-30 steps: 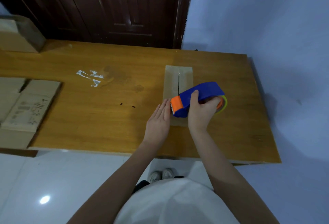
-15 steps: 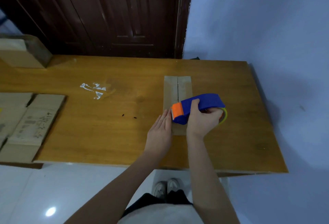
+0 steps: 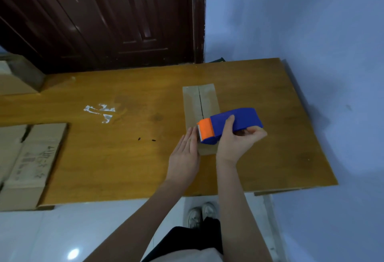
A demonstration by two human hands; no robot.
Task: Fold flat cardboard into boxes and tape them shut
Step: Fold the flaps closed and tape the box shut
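Observation:
A narrow cardboard box point(image 3: 200, 100) lies on the wooden table point(image 3: 128, 157), its two top flaps meeting in a seam down the middle. My right hand point(image 3: 235, 144) grips a blue tape dispenser point(image 3: 236, 121) with an orange toothed head, set over the box's near end. My left hand point(image 3: 185, 155) has straight fingers flat against the box's left side, beside the orange head. The near end of the box is mostly hidden by the dispenser and my hands.
Flat cardboard sheets point(image 3: 27, 162) lie stacked at the table's left end, overhanging the front edge. Another box point(image 3: 18, 76) stands at the far left. White tape scraps point(image 3: 101, 112) stick to the tabletop. A dark door is behind, a blue wall to the right.
The camera has tilted upward and shifted, so the table appears lower in view. Both hands and the dispenser stay at the box's near end, with little movement along the seam.

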